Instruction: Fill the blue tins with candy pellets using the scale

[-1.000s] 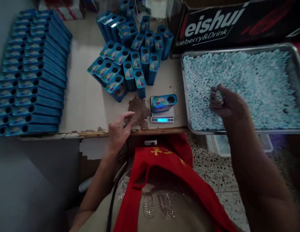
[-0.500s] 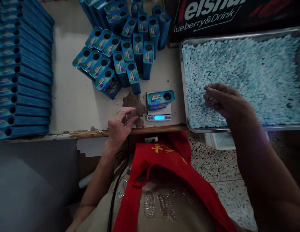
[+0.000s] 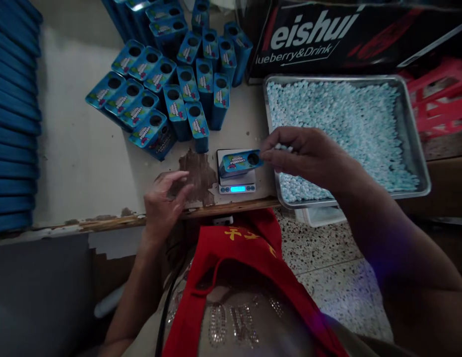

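A blue candy box (image 3: 238, 162) with a round dark hole in its top stands on a small digital scale (image 3: 249, 179) with a lit blue display. My right hand (image 3: 301, 153) is closed around several pale blue candies (image 3: 283, 147), its fingertips at the hole end of the box. Behind that hand, a metal tray (image 3: 420, 171) holds a wide layer of the same candies. My left hand (image 3: 164, 198) rests at the table edge, left of the scale. Its thumb and fingers are apart, with nothing between them.
Several blue boxes (image 3: 149, 109) with holed tops stand at the back, left of the scale. A long row of blue boxes (image 3: 15, 119) lines the far left. A black printed carton (image 3: 308, 42) and a red plastic crate (image 3: 439, 99) border the tray.
My right hand has moved left from over the tray to the box on the scale, carrying candies. My left hand stays open near the table edge. The whole view has shifted.
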Available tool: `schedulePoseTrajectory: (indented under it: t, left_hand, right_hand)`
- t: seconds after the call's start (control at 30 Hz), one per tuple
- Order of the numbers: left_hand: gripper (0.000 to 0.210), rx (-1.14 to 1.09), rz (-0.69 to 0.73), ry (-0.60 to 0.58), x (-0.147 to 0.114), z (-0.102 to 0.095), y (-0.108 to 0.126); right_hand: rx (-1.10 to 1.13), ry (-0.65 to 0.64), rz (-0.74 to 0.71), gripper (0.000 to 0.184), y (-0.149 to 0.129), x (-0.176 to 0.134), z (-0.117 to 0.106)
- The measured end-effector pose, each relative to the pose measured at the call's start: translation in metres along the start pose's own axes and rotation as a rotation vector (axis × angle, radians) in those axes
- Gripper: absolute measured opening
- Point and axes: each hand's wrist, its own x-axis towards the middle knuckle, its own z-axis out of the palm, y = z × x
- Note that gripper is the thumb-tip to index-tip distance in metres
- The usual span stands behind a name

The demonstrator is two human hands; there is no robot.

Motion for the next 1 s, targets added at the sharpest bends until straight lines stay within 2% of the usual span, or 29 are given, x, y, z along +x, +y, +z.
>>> schedulePoseTrajectory:
  t: [0.1, 0.2, 0.33, 0.47, 0.57, 0.67, 0.77, 0.87, 0.93, 1.0]
  left_hand:
    - [0.022, 0.039, -0.001, 0.022, 0.000, -0.007, 0.000]
    - [0.023, 0.078, -0.026, 0.025, -0.002, -0.013, -0.003]
    - [0.028, 0.058, -0.031, 0.025, -0.003, -0.016, -0.009]
    - [0.029, 0.017, -0.017, 0.042, -0.001, -0.014, -0.015]
    - [0.027, 0.005, -0.010, 0.062, 0.000, -0.012, -0.017]
    - [0.024, 0.020, -0.025, 0.079, 0.000, -0.013, -0.014]
    - [0.018, 0.078, -0.030, 0.092, -0.001, -0.014, -0.008]
    - [0.017, 0.102, -0.025, 0.055, -0.002, -0.014, -0.003]
    - [0.017, 0.096, -0.008, 0.023, -0.002, -0.011, 0.001]
    - [0.016, 0.084, 0.024, -0.004, -0.001, -0.008, 0.005]
  right_hand:
    - [-0.256, -0.024, -0.061, 0.024, -0.006, 0.009, 0.001]
    - [-0.414, -0.056, -0.069, 0.018, -0.006, 0.013, 0.001]
    - [-0.515, -0.038, -0.033, 0.019, -0.011, 0.014, 0.002]
    - [-0.522, 0.007, 0.010, 0.016, -0.017, 0.017, 0.003]
    - [-0.415, 0.053, -0.005, 0.011, -0.015, 0.020, 0.001]
    - [-0.171, 0.123, 0.011, 0.012, -0.005, 0.018, -0.007]
    - [0.129, 0.229, 0.134, 0.014, 0.014, 0.008, -0.016]
    - [0.289, 0.339, 0.272, 0.026, 0.031, -0.009, -0.018]
    - [0.321, 0.344, 0.310, 0.029, 0.038, -0.022, -0.016]
    - [0.319, 0.265, 0.298, 0.027, 0.041, -0.037, -0.013]
